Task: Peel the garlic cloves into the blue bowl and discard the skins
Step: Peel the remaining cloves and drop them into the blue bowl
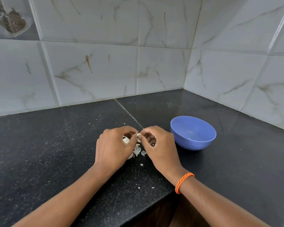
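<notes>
Garlic clove pinched between my left hand and right hand; skins lie beneath on counter; blue bowl just right.

1. The garlic clove shows only as a pale sliver between the fingertips of both hands; the rest is covered.
2. The left hand hides part of the skins on the desk.
3. At 10 o'clock, a brown-filled clear container is cut off by the edge.
4. Both forearms leave the bottom edge.
</notes>
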`<state>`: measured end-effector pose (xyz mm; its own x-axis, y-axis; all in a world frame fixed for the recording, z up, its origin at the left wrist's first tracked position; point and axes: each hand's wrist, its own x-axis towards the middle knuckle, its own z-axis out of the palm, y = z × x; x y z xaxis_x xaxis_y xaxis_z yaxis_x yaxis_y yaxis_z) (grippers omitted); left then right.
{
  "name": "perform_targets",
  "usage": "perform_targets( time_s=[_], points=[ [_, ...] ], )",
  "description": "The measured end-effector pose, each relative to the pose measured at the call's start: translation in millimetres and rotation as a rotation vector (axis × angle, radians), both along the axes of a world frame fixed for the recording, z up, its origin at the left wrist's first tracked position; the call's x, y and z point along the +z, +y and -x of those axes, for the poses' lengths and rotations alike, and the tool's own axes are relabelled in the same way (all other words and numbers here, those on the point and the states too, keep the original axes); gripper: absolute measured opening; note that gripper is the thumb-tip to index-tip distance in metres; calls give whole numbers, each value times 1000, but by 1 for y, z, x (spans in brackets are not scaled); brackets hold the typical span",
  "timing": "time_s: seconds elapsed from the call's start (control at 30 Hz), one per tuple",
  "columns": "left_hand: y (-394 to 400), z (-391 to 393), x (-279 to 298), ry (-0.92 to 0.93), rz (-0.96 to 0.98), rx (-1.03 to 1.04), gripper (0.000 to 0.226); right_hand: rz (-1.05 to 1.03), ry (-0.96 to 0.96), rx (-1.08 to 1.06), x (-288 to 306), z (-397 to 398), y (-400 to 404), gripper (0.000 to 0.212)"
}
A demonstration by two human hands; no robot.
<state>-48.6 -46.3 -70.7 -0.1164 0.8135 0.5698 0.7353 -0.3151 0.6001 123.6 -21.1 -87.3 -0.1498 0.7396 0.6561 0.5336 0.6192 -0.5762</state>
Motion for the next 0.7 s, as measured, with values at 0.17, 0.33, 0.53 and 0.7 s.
perform_targets(
  time_s=[0.17,0.33,0.53,0.7],
  points=[
    [2,0,-2,-7,-30,-31,15,-8,-25,-24,0,0,0,4],
    [1,-1,-1,-14,-2,-24,8,-23,-61,-69,1,0,-2,5],
    [-1,-2,0,55,-21,30,6,-16,-64,-52,1,0,-2,6],
    [-3,-4,2,85,-38,76,7,-18,-20,22,2,0,-1,7]
  ],
)
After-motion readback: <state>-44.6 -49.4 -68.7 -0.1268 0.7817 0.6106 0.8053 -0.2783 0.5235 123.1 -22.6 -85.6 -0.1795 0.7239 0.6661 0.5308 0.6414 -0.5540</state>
